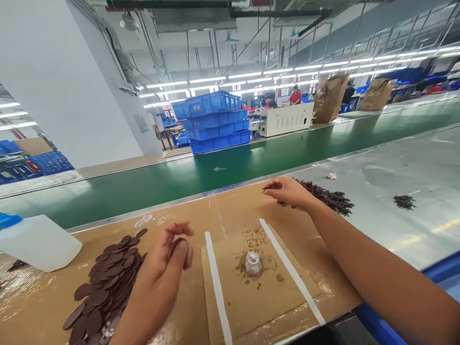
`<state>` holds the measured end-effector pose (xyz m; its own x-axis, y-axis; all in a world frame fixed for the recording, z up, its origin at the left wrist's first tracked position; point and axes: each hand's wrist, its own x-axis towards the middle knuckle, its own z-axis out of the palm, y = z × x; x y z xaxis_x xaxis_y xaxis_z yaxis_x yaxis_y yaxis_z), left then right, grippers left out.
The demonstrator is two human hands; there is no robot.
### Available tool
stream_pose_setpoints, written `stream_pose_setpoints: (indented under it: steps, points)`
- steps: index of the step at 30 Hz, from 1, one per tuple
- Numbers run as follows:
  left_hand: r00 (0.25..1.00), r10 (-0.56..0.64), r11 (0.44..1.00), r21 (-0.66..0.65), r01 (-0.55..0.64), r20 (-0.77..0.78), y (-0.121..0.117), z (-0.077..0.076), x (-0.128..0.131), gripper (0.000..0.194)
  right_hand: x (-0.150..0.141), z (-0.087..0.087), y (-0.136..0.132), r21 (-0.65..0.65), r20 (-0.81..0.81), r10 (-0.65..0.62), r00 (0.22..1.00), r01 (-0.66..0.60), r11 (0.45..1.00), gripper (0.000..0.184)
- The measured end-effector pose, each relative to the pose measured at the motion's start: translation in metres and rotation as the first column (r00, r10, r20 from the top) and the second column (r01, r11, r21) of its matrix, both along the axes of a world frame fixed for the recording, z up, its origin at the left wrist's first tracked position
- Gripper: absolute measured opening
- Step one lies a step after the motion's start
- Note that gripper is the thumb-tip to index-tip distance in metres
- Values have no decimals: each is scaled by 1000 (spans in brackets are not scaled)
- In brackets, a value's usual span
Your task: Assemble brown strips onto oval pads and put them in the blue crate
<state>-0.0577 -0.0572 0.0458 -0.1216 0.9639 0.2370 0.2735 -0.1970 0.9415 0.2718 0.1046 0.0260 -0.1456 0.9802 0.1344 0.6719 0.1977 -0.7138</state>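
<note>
My left hand (167,266) is raised beside a pile of flat, dark brown oval discs (111,273). Its fingers curl round a brown disc (177,243), mostly hidden by the thumb. Farther off, my right hand (287,191) reaches over the board in front of a heap of small dark brown strips (330,195). Thumb and forefinger pinch a small dark strip (264,189). Between the hands, a small whitish, translucent stub (253,262) stands on a cardboard sheet (233,306), with brown stains around it. White tape strips run along the sheet's two sides.
A white plastic bottle with a blue cap (46,242) lies at the left. Beyond the work surface runs a green conveyor belt (161,182), with stacked blue crates (219,122) behind it. A small dark clump (404,201) lies at the right. People sit in the distance.
</note>
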Motion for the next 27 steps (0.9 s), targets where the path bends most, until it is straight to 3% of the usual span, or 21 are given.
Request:
stream_pose_setpoints:
  steps: [4, 9, 13, 18, 22, 27]
  points:
    - [979, 49, 990, -141, -21, 199, 50, 3, 21, 54, -10, 27, -20, 35, -291, 242, 926, -243, 969, 36]
    - [959, 40, 979, -202, 19, 280, 83, -24, 24, 42, -25, 34, -30, 57, -509, 365, 779, -392, 918, 40]
    - [932, 6, 975, -209, 75, 363, 86, -41, 19, 43, -36, 21, -36, 52, -592, 361, 721, -413, 909, 35]
    - [920, -10, 963, -245, 114, 391, 79, -36, 18, 45, -38, 14, -46, -20, -602, 322, 731, -417, 909, 24]
    - [925, 8, 966, -242, 91, 380, 74, -34, 20, 43, -33, 12, -51, -89, -581, 340, 740, -472, 877, 33]
    - [945, 29, 965, -256, 59, 327, 70, -37, 25, 38, -34, 9, -59, 4, -493, 440, 751, -504, 864, 27]
